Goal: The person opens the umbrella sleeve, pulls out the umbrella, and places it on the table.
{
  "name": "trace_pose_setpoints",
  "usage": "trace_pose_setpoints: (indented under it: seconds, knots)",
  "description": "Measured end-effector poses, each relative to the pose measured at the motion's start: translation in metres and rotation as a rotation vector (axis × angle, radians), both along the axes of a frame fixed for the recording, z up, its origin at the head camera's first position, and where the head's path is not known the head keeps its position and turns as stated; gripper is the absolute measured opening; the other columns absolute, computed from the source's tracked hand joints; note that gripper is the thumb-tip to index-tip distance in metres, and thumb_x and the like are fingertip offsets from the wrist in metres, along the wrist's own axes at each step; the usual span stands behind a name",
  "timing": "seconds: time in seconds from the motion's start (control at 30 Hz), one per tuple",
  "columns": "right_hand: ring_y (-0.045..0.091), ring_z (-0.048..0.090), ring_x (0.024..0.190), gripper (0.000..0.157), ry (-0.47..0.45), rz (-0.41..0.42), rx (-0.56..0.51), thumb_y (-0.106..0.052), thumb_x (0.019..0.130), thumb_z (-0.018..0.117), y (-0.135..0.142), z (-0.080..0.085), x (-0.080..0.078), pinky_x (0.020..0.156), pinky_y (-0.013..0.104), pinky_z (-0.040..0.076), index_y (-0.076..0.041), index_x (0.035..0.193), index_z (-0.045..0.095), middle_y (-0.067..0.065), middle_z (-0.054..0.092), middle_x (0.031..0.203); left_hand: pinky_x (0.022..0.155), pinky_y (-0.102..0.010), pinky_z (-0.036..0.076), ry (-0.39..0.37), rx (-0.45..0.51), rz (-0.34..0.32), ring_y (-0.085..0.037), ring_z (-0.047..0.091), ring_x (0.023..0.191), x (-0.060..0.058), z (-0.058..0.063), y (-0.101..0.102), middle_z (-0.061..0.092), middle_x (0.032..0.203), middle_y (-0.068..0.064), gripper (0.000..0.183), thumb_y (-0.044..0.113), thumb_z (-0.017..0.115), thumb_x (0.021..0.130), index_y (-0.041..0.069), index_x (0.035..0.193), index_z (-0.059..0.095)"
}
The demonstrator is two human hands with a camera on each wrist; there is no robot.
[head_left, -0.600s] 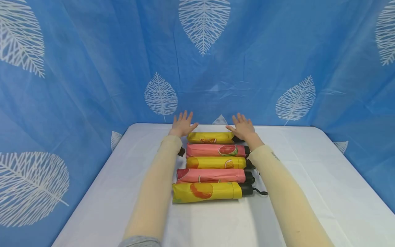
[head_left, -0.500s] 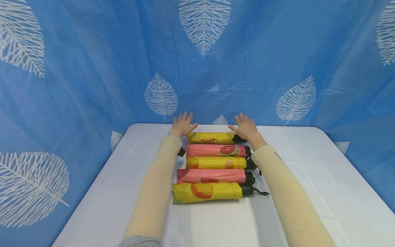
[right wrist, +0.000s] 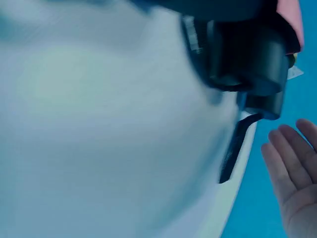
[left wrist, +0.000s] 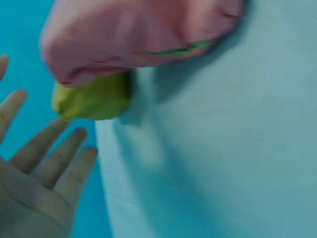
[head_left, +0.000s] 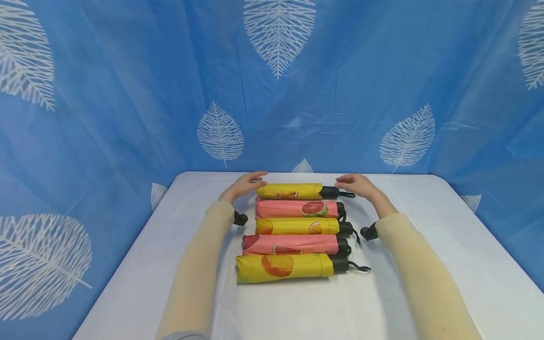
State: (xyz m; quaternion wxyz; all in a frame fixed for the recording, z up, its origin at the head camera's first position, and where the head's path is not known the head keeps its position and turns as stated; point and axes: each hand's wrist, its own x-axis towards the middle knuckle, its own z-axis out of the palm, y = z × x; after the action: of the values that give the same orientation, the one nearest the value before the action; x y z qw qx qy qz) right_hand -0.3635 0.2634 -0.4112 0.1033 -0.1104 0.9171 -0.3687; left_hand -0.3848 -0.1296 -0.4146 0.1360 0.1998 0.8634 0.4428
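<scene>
Several folded umbrellas lie side by side in a stack of rows, yellow and pink by turns, their black handles to the right. At the left end of the farthest yellow umbrella [head_left: 289, 191], my left hand [head_left: 243, 185] reaches in with loosely bent fingers. My right hand [head_left: 358, 184] is at that umbrella's handle end, above its wrist strap [head_left: 347, 194], fingers bent inward. In the left wrist view, the left hand [left wrist: 47, 183] spreads its fingers below the yellow umbrella's end [left wrist: 94, 96]. The right wrist view has the right hand [right wrist: 297, 173] with straight fingers, apart from the black handles [right wrist: 250, 59].
Nearer lie a pink umbrella [head_left: 280, 209], a yellow one [head_left: 293, 226], another pink one [head_left: 293, 244] and a yellow one [head_left: 297, 267] in front. They rest on a white-covered table [head_left: 297, 311]. A blue leaf-patterned curtain [head_left: 357, 94] stands behind and at both sides.
Both hands have drawn back from the table's far edge and moved outward, their spread fingers now bending inward. The farthest umbrella's handle and strap have come into view.
</scene>
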Motion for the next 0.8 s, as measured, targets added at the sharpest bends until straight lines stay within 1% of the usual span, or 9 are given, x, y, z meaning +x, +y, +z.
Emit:
trace_pose_setpoints:
  seconds: [0.13, 0.23, 0.33, 0.4, 0.5, 0.67, 0.73, 0.8]
  knots:
    - [0.040, 0.045, 0.121, 0.058, -0.037, 0.012, -0.059, -0.031, 0.094, 0.059, 0.006, -0.013, 0.004, 0.096, 0.051, 0.040, 0.005, 0.137, 0.044, 0.026, 0.047, 0.134, 0.104, -0.051, 0.030, -0.006, 0.040, 0.003, -0.030, 0.037, 0.130, -0.001, -0.017, 0.001, 0.035, 0.147, -0.011, 0.054, 0.028, 0.057, 0.096, 0.012, 0.145, 0.041]
    - [0.041, 0.045, 0.121, 0.057, -0.043, 0.010, -0.081, -0.026, 0.094, 0.060, 0.010, -0.020, 0.004, 0.095, 0.049, 0.041, 0.006, 0.138, 0.043, 0.028, 0.046, 0.134, 0.105, -0.049, 0.031, 0.015, 0.039, 0.003, -0.031, 0.037, 0.130, -0.001, -0.025, 0.004, 0.036, 0.147, -0.011, 0.055, 0.029, 0.058, 0.095, 0.011, 0.144, 0.041]
    - [0.041, 0.044, 0.122, 0.056, -0.039, -0.005, -0.099, -0.022, 0.093, 0.062, 0.011, -0.023, 0.003, 0.097, 0.050, 0.040, 0.005, 0.138, 0.043, 0.028, 0.045, 0.134, 0.105, -0.047, 0.032, 0.015, 0.059, 0.028, -0.030, 0.038, 0.130, -0.001, -0.028, 0.005, 0.038, 0.146, -0.010, 0.055, 0.029, 0.060, 0.094, 0.011, 0.143, 0.042]
    - [0.042, 0.043, 0.123, 0.058, -0.027, 0.004, -0.097, -0.021, 0.092, 0.063, 0.010, -0.025, 0.002, 0.098, 0.051, 0.038, 0.007, 0.138, 0.042, 0.029, 0.045, 0.134, 0.105, -0.046, 0.032, 0.003, 0.071, 0.044, -0.030, 0.038, 0.130, -0.002, -0.030, 0.005, 0.038, 0.146, -0.010, 0.056, 0.027, 0.062, 0.093, 0.011, 0.143, 0.043]
    - [0.042, 0.044, 0.122, 0.058, -0.016, 0.014, -0.085, -0.019, 0.090, 0.065, 0.007, -0.028, 0.000, 0.099, 0.051, 0.037, 0.007, 0.137, 0.042, 0.030, 0.046, 0.133, 0.106, -0.044, 0.030, -0.031, 0.095, 0.038, -0.029, 0.037, 0.130, -0.003, -0.034, 0.004, 0.038, 0.146, -0.011, 0.058, 0.024, 0.064, 0.092, 0.009, 0.143, 0.042]
    - [0.043, 0.048, 0.118, 0.057, 0.027, 0.049, -0.036, -0.015, 0.088, 0.067, 0.003, -0.034, -0.003, 0.097, 0.052, 0.039, 0.008, 0.135, 0.045, 0.031, 0.049, 0.129, 0.107, -0.044, 0.028, -0.099, 0.099, 0.020, -0.027, 0.036, 0.130, -0.002, -0.037, 0.005, 0.036, 0.146, -0.012, 0.063, 0.020, 0.066, 0.090, 0.011, 0.146, 0.038]
    - [0.043, 0.049, 0.116, 0.055, 0.043, 0.058, -0.028, -0.012, 0.087, 0.068, 0.000, -0.035, -0.005, 0.096, 0.052, 0.040, 0.008, 0.134, 0.046, 0.031, 0.050, 0.127, 0.106, -0.043, 0.029, -0.105, 0.096, 0.030, -0.026, 0.038, 0.128, -0.002, -0.038, 0.006, 0.038, 0.145, -0.012, 0.063, 0.018, 0.066, 0.089, 0.011, 0.146, 0.038]
    - [0.043, 0.051, 0.114, 0.053, 0.064, 0.063, -0.014, -0.010, 0.086, 0.069, -0.002, -0.037, -0.007, 0.095, 0.052, 0.040, 0.008, 0.132, 0.048, 0.031, 0.052, 0.125, 0.105, -0.043, 0.032, -0.094, 0.101, 0.046, -0.026, 0.042, 0.124, -0.002, -0.040, 0.007, 0.041, 0.142, -0.013, 0.063, 0.014, 0.066, 0.088, 0.010, 0.145, 0.040]
